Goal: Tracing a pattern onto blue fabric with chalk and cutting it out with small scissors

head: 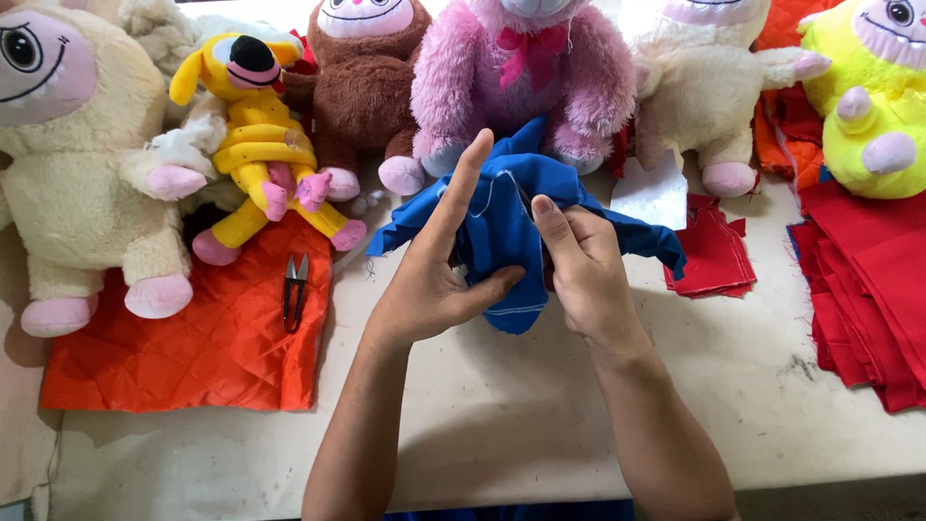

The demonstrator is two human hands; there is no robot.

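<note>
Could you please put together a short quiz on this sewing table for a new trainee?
1. True or false: both hands grip the blue fabric piece.
2. What lies on the orange quilted cloth? A) thread snips B) a ruler C) a spool
3. Which plush toy sits directly behind the blue piece?

Key: 1. True: left hand and right hand both hold it. 2. A, the thread snips. 3. The pink plush toy.
</note>
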